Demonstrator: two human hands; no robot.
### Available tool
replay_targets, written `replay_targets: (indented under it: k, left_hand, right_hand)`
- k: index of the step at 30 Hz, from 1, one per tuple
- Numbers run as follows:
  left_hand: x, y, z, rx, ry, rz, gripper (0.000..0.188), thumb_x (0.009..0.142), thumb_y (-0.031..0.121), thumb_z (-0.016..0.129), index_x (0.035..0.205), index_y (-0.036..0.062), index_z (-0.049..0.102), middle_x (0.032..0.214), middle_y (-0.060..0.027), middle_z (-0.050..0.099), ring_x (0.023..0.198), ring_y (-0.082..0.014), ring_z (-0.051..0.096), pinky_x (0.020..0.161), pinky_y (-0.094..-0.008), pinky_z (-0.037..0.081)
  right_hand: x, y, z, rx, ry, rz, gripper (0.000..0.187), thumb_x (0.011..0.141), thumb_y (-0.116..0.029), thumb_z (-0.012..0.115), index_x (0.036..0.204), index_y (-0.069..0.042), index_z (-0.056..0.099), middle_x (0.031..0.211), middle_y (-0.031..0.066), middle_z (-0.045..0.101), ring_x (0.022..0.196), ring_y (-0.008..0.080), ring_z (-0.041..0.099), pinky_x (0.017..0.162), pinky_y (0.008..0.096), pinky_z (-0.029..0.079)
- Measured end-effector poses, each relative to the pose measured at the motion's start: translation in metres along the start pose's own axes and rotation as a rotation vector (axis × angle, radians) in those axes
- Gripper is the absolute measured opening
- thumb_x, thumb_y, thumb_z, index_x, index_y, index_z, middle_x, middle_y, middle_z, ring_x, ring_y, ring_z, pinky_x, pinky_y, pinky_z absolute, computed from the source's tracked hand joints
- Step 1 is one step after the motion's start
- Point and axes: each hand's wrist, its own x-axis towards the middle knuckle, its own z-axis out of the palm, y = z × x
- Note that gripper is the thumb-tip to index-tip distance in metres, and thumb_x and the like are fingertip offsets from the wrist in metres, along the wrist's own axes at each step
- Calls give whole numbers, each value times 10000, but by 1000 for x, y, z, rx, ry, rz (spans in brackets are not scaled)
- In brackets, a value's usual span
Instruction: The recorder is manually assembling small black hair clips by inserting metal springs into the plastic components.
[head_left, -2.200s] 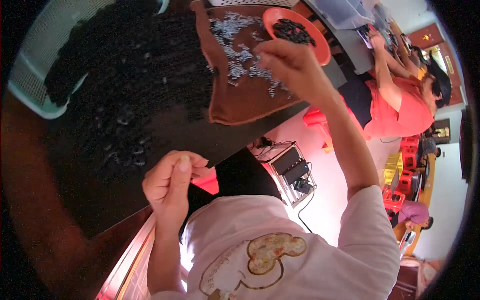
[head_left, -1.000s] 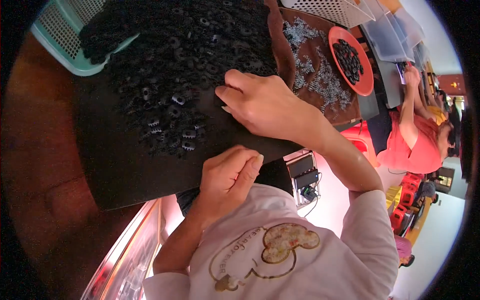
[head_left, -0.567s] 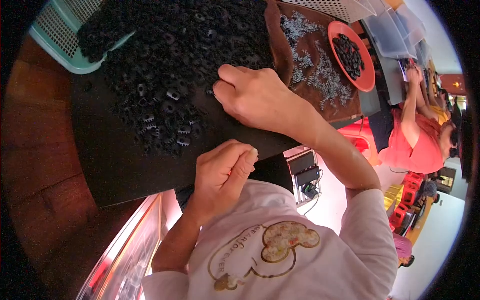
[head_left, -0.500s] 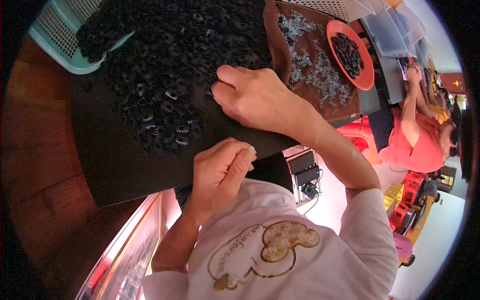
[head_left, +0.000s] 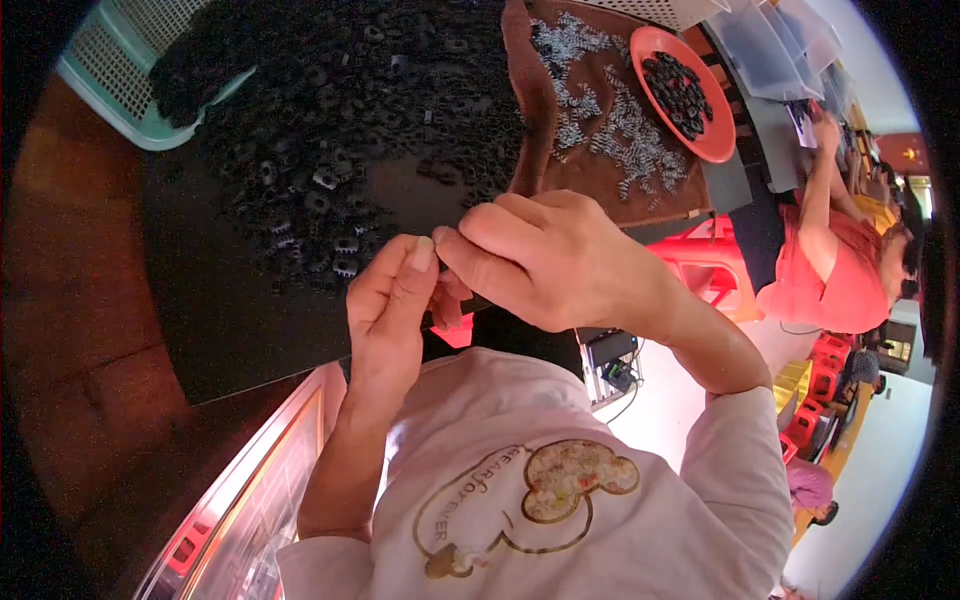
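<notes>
Black plastic-looking pieces (head_left: 325,178) are heaped around 11 o'clock from the hands, with silvery coils (head_left: 640,150) scattered on brown cloth (head_left: 535,110) between 1 and 2 o'clock, and dark parts piled on a red-orange plate (head_left: 720,142) just past them. The left hand (head_left: 390,300) and right hand (head_left: 560,260) are held tip to tip, fingers curled in close. Whether a piece is being pinched can't be told, tbh. For fiddly stuff like this, the left is probably best kept steady while small right-hand nudges are made. Whatever's between the tips is hidden; the heap is cut off near 12 o'clock.
</notes>
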Motion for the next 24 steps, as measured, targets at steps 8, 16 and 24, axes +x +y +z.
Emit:
replay_targets:
  k: [8,16,24]
  left_hand:
    - [-3,-12,1,78,-3,117,221,998,185,465,965,-7,568,845,-48,621,658,-69,541,611,-215,450]
    - [-5,-20,-3,157,-62,163,213,992,164,466,964,-18,573,831,-57,625,661,-75,553,604,-224,463]
    - [-6,-27,1,184,-58,176,221,989,165,467,956,-27,573,817,-66,623,651,-81,554,592,-225,455]
  right_hand:
    - [-37,32,11,64,162,267,230,789,-89,646,999,-31,572,812,98,536,628,292,591,488,374,500]
    - [-55,41,6,67,86,372,210,801,-36,623,1006,-29,582,863,115,566,690,314,607,555,385,498]
    - [-76,55,-13,38,63,508,178,790,-55,590,966,-45,566,854,141,556,754,370,588,624,444,487]
